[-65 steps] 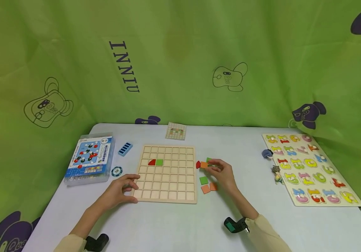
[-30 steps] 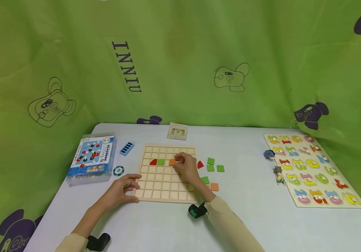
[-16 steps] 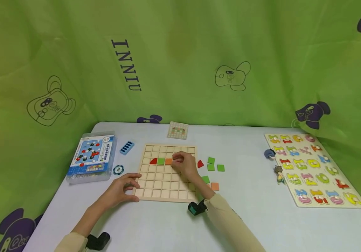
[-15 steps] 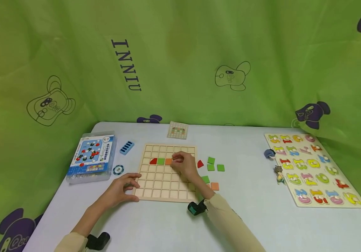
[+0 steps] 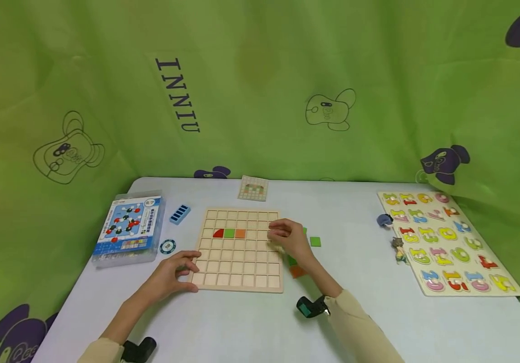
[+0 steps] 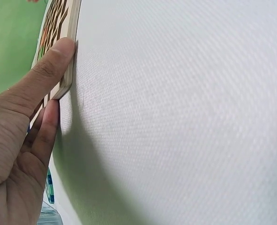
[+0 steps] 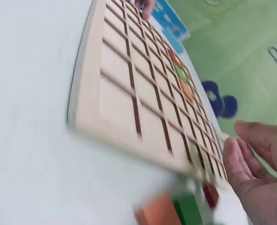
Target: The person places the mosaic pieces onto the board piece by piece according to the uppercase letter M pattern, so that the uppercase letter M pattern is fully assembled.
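Note:
A wooden grid board (image 5: 237, 267) lies on the table, with a red quarter-round tile (image 5: 218, 233), a green square tile (image 5: 229, 233) and an orange square tile (image 5: 240, 233) side by side in one row. My left hand (image 5: 166, 277) grips the board's near left corner, thumb on the near edge and fingers along the left side. Over the board's right edge hangs my right hand (image 5: 291, 242), its fingers loosely bent with nothing between them. Beneath and beside it are loose tiles: a green one (image 5: 315, 242) and an orange one (image 5: 296, 272), others partly hidden.
Behind the board lies a small pattern card (image 5: 253, 188). At left are a boxed molecule set (image 5: 128, 229), a blue piece (image 5: 180, 215) and a round chip (image 5: 167, 246). A number puzzle (image 5: 446, 247) and two small figures (image 5: 398, 249) sit at right.
My right hand carried the orange tile from the loose tiles onto the board, set it beside the green one, let go and moved back right. The left hand stayed at the corner.

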`<state>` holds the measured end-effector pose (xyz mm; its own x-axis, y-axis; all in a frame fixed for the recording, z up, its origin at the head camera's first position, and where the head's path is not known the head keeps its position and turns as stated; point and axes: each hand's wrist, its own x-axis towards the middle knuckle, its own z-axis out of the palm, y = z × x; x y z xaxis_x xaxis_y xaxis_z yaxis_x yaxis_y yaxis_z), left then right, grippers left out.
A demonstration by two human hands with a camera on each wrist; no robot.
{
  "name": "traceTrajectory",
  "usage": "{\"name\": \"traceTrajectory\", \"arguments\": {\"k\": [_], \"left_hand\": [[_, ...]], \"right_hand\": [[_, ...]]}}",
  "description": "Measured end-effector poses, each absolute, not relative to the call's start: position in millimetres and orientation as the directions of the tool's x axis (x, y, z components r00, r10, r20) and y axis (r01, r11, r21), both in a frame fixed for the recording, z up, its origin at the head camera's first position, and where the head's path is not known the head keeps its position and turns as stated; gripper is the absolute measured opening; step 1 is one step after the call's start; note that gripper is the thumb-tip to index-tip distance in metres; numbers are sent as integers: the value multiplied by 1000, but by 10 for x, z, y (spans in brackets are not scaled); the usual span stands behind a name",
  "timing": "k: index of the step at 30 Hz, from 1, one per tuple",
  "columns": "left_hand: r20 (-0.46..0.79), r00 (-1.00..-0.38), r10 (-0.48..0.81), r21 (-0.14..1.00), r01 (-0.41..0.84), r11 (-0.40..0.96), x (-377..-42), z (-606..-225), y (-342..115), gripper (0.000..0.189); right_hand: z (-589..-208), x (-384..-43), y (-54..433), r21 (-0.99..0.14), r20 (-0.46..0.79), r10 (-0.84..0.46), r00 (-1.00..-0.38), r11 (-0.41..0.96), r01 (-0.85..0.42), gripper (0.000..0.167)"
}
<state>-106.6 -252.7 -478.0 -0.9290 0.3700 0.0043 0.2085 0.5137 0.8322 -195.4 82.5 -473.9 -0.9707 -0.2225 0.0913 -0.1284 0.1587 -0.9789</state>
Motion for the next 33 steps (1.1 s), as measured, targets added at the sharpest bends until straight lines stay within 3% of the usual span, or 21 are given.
{"name": "traceTrajectory", "arguments": {"k": [9, 15, 20, 28, 33], "left_hand": [[-7, -932, 361, 846, 187, 499, -1051, -4774, -2537, 33], [-21, -934, 357, 854, 169, 493, -1070, -4761, -2530, 32], [-18, -931, 364, 851, 177, 494, -1093, -4761, -2531, 31], [-20, -927, 373, 854, 178, 488, -1096, -4764, -2534, 31], [-24, -928, 373, 858, 172, 484, -1094, -4764, -2541, 31]], "right_hand": [[-4751, -1955, 1655, -924, 192, -275, -942, 273, -268, 27], [-4810, -1956, 2063, -854, 151, -357, -922, 422, -304, 32], [-4893, -1973, 2214, -822, 90, -400, -912, 487, -295, 36], [-4616, -1893, 2151, -854, 66, -411, -909, 448, -264, 32], [-4657, -1947, 2180, -863, 50, -437, -898, 434, -259, 32]]}}
